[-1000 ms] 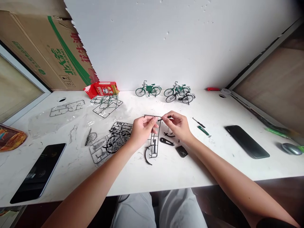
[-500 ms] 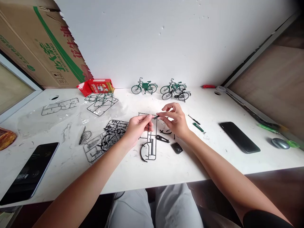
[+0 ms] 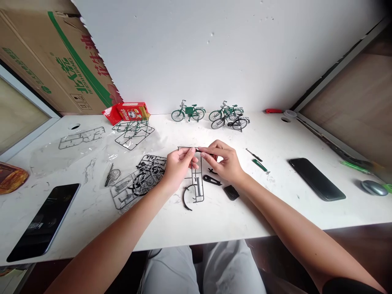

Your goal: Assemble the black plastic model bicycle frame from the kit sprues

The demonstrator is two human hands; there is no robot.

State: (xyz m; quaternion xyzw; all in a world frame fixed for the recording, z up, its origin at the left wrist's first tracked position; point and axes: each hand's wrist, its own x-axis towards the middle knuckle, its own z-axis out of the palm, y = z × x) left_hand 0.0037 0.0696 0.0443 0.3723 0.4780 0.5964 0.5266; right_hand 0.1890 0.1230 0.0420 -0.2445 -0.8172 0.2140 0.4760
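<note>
Held over the table is a black plastic sprue [image 3: 198, 188] of model parts, its upper edge pinched between thumb and fingers of my left hand [image 3: 179, 167]. My right hand [image 3: 225, 161] is closed too, its thumb and fingertips on a small dark piece at the sprue's top, right beside the left fingertips. The fingers hide most of that piece. A curved black mudguard-like part [image 3: 185, 201] shows at the sprue's lower left. On the table near my right hand lie a black chain-guard-shaped part [image 3: 212, 180] and a small black box-shaped part [image 3: 231, 192].
Tangled black sprues [image 3: 143, 177] lie left, near a phone [image 3: 44, 220]. Assembled model bicycles [image 3: 188, 112] stand at the back beside a red packet [image 3: 133, 111]. Green tweezers [image 3: 260, 165], another phone [image 3: 317, 178] and a mouse [image 3: 374, 188] lie right.
My right hand has lowered slightly and its raised fingers have curled in to close at the sprue's top. The left hand keeps its grip. The view has shifted a little.
</note>
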